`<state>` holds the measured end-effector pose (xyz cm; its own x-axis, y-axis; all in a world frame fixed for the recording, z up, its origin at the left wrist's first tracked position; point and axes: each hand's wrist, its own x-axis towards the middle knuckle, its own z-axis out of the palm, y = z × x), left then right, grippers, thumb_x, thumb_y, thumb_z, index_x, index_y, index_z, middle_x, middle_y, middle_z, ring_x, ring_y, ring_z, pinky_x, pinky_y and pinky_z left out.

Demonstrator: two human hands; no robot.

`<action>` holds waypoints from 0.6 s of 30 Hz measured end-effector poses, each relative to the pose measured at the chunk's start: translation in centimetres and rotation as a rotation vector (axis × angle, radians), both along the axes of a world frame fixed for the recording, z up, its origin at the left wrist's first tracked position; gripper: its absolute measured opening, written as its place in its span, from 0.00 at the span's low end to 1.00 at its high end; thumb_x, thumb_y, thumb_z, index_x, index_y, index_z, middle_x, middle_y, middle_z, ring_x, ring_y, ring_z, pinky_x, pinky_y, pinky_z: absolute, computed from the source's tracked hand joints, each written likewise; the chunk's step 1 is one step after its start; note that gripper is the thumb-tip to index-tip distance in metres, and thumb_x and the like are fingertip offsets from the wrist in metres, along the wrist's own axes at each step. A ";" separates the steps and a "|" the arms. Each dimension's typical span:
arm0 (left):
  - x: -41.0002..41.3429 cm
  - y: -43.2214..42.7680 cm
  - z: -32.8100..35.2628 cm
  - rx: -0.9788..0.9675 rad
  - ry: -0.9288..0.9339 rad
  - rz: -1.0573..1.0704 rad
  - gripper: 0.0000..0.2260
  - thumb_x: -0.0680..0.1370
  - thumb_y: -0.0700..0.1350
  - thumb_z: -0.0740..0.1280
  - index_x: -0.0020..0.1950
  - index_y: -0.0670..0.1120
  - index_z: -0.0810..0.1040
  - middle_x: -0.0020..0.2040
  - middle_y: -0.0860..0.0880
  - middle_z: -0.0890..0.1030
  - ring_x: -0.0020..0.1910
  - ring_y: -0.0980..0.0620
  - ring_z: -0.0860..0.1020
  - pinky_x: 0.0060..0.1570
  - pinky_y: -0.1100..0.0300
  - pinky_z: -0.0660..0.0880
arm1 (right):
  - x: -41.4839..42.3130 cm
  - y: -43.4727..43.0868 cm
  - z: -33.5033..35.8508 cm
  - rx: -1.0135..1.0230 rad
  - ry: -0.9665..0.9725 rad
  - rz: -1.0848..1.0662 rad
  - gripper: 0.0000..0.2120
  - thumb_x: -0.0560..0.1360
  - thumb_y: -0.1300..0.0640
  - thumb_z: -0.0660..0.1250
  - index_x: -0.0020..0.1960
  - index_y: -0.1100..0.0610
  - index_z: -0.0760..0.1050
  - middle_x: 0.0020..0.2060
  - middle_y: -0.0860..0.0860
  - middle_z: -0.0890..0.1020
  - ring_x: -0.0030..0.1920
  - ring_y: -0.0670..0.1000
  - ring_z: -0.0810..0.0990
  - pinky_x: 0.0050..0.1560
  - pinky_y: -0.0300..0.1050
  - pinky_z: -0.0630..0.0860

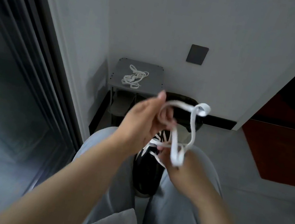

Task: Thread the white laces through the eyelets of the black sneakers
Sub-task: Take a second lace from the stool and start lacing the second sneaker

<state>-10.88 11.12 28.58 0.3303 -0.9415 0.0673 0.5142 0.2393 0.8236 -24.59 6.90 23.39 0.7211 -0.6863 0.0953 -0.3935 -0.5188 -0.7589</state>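
A black sneaker (pixel 146 173) rests between my knees, toe toward me, with white lace crossing some of its eyelets. My left hand (pixel 140 122) is raised above it, fingers curled around a loop of the white lace (pixel 193 120). My right hand (pixel 178 164) sits lower, at the sneaker's right side, pinching the same lace where it hangs in loose loops. A second white lace (pixel 134 78) lies bundled on a small grey stool (pixel 155 73) by the wall. Another dark shoe (pixel 182 102) stands partly hidden behind my left hand.
I sit with grey trousers (pixel 183 217) over both legs. A dark glass door frame (pixel 35 52) runs along the left. A white wall with a grey plate (pixel 197 54) is ahead, and a red-brown cabinet (pixel 283 153) stands at the right. The floor is grey.
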 end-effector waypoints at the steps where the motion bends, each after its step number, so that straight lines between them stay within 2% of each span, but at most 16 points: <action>1: -0.1 0.5 -1.7 0.072 -0.104 0.019 0.18 0.75 0.48 0.61 0.26 0.44 0.70 0.28 0.47 0.75 0.27 0.53 0.75 0.31 0.64 0.75 | -0.3 0.0 -0.2 -0.047 0.026 0.046 0.08 0.76 0.58 0.62 0.46 0.45 0.75 0.36 0.40 0.79 0.41 0.41 0.78 0.41 0.34 0.72; 3: -0.4 2.0 -4.6 0.202 -0.406 0.046 0.17 0.77 0.46 0.62 0.28 0.43 0.71 0.28 0.52 0.76 0.29 0.56 0.75 0.34 0.64 0.73 | -0.8 0.0 -1.4 -0.195 0.122 0.122 0.07 0.74 0.58 0.61 0.49 0.50 0.76 0.40 0.42 0.79 0.43 0.44 0.78 0.45 0.39 0.75; 5: -0.6 3.4 -6.4 0.269 -0.694 0.082 0.15 0.79 0.45 0.62 0.33 0.41 0.72 0.29 0.53 0.76 0.31 0.56 0.75 0.36 0.61 0.73 | -1.1 0.0 -2.5 -0.313 0.246 0.140 0.17 0.73 0.56 0.61 0.61 0.57 0.73 0.50 0.47 0.77 0.49 0.45 0.75 0.52 0.39 0.73; 6: -0.7 3.9 -6.9 0.266 -0.810 0.098 0.12 0.78 0.45 0.63 0.36 0.43 0.74 0.31 0.52 0.77 0.32 0.55 0.76 0.37 0.60 0.74 | -1.2 -0.1 -2.9 -0.368 0.284 0.143 0.20 0.72 0.56 0.61 0.63 0.58 0.72 0.52 0.48 0.76 0.52 0.47 0.74 0.54 0.38 0.71; 8: -0.9 4.8 -7.4 0.241 -1.018 0.122 0.05 0.77 0.46 0.65 0.42 0.49 0.72 0.35 0.53 0.77 0.35 0.56 0.75 0.38 0.61 0.74 | -1.2 0.1 -3.0 -0.441 0.308 0.152 0.18 0.70 0.56 0.60 0.58 0.58 0.74 0.52 0.50 0.75 0.51 0.49 0.72 0.52 0.40 0.71; 9: -1.1 5.1 -7.6 0.239 -1.090 0.132 0.05 0.77 0.45 0.66 0.44 0.50 0.70 0.37 0.54 0.76 0.36 0.56 0.75 0.37 0.62 0.74 | -1.2 0.3 -2.8 -0.430 0.267 0.128 0.15 0.70 0.55 0.61 0.55 0.58 0.75 0.51 0.49 0.75 0.49 0.49 0.73 0.50 0.40 0.72; 12: -1.8 5.7 -8.2 0.232 -1.171 0.154 0.05 0.76 0.43 0.66 0.46 0.47 0.70 0.41 0.53 0.76 0.39 0.55 0.74 0.40 0.63 0.73 | -0.8 0.2 -1.8 -0.198 0.000 -0.104 0.01 0.73 0.53 0.66 0.45 0.49 0.74 0.43 0.42 0.76 0.39 0.43 0.76 0.40 0.32 0.70; 14: -2.4 5.6 -8.7 0.197 -1.258 0.126 0.02 0.75 0.41 0.66 0.45 0.46 0.74 0.43 0.54 0.76 0.41 0.57 0.73 0.41 0.66 0.72 | -0.1 0.1 -1.1 0.177 -0.225 -0.229 0.09 0.70 0.48 0.67 0.47 0.51 0.78 0.40 0.46 0.81 0.41 0.42 0.79 0.43 0.36 0.71; 16: -2.7 5.4 -9.2 0.171 -1.377 0.093 0.03 0.73 0.41 0.65 0.43 0.46 0.78 0.42 0.53 0.78 0.41 0.58 0.74 0.41 0.65 0.72 | 0.7 0.4 -0.7 0.639 -0.486 -0.193 0.17 0.68 0.48 0.65 0.49 0.61 0.79 0.45 0.57 0.83 0.52 0.53 0.80 0.54 0.52 0.74; 17: -2.7 5.4 -9.3 0.167 -1.456 0.084 0.02 0.70 0.42 0.66 0.40 0.46 0.79 0.39 0.53 0.80 0.40 0.57 0.74 0.40 0.64 0.72 | 1.0 0.5 -0.5 0.770 -0.575 -0.154 0.18 0.69 0.51 0.64 0.47 0.66 0.77 0.45 0.64 0.82 0.54 0.59 0.79 0.58 0.55 0.72; 18: -2.4 5.3 -9.5 0.170 -1.522 0.082 0.03 0.66 0.42 0.69 0.38 0.48 0.80 0.37 0.54 0.80 0.39 0.56 0.75 0.38 0.64 0.73 | 1.1 0.7 -0.1 0.807 -0.585 -0.133 0.16 0.70 0.52 0.63 0.44 0.67 0.75 0.41 0.65 0.81 0.51 0.60 0.80 0.57 0.54 0.73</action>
<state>-13.30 16.44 19.13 0.0999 -0.9558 0.2765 -0.8250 0.0758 0.5600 -23.46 7.59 23.34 0.6226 -0.7734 -0.1191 0.1367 0.2573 -0.9566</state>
